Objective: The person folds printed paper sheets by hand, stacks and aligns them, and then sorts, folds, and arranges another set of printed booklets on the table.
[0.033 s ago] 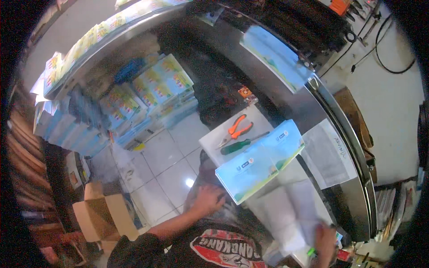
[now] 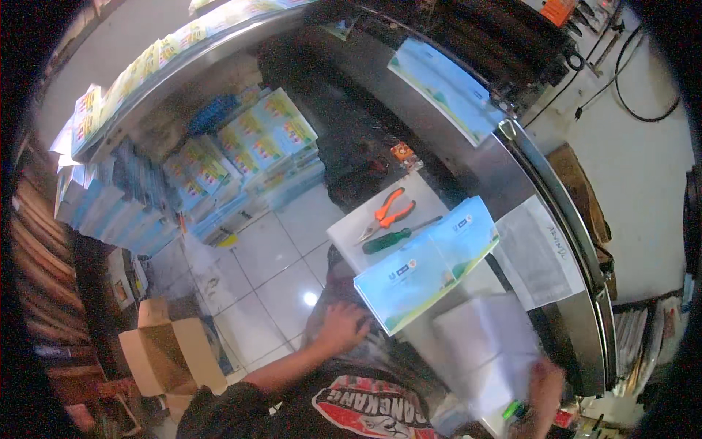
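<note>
My left hand [image 2: 344,327] rests on my dark-clothed lap, fingers spread loosely with nothing in them. At the lower right, my right hand [image 2: 545,395] is smeared by motion at the edge of blurred white paper sheets [image 2: 486,325]. A small bright green item [image 2: 513,410] shows beside it; its kind is unclear, and my fingers are hard to make out. Between and beyond my hands lie light-blue printed sheets [image 2: 424,267]. Behind them, a white board [image 2: 347,233] carries orange-handled pliers [image 2: 393,210] and a green-handled screwdriver [image 2: 391,240].
A white sheet with handwriting [image 2: 545,252] lies on the dark metal bench at the right. Another blue printed stack [image 2: 446,91] sits farther back. Tall stacks of printed sheets [image 2: 267,135] stand at the left, and an opened cardboard box [image 2: 172,351] is on the lower left.
My right hand has shifted slightly right and upward, and the blurred white sheets beside it have moved rightward. My left hand stays where it was.
</note>
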Available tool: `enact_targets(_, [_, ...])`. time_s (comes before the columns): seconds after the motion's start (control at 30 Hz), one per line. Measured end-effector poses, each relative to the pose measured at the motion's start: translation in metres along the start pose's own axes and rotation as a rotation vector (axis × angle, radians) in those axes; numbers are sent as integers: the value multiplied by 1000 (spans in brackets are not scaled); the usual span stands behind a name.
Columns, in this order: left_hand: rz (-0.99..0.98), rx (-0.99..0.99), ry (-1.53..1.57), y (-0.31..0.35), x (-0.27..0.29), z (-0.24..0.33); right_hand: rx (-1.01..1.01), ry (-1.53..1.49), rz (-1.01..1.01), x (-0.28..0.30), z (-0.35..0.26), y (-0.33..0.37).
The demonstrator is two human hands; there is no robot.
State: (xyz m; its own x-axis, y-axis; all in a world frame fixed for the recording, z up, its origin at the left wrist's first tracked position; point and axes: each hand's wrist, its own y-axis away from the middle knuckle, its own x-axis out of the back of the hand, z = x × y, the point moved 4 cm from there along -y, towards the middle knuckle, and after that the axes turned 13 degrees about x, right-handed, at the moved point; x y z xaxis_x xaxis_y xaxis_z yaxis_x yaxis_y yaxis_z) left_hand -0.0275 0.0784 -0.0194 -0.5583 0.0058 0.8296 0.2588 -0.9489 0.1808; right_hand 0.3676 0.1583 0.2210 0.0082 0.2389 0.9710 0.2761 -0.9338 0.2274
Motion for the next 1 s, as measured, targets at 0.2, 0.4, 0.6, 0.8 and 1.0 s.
enact_targets(0.2, [47,19,55,-7,-6,-5,178,393,1039,145,27,-42])
enact_targets(0.4, [86,38,49,-4,1,-4,241,760,1030,138,-4,-227])
enact_targets(0.6, [155,-8,105,-4,6,1,370,443,635,23,-46,-229])
enact_targets(0.8, [96,-40,136,-4,-1,5,317,54,475,-33,-46,-117])
enact_targets(1.0, [118,-23,46,-2,-4,2,155,-146,388,-76,-21,-42])
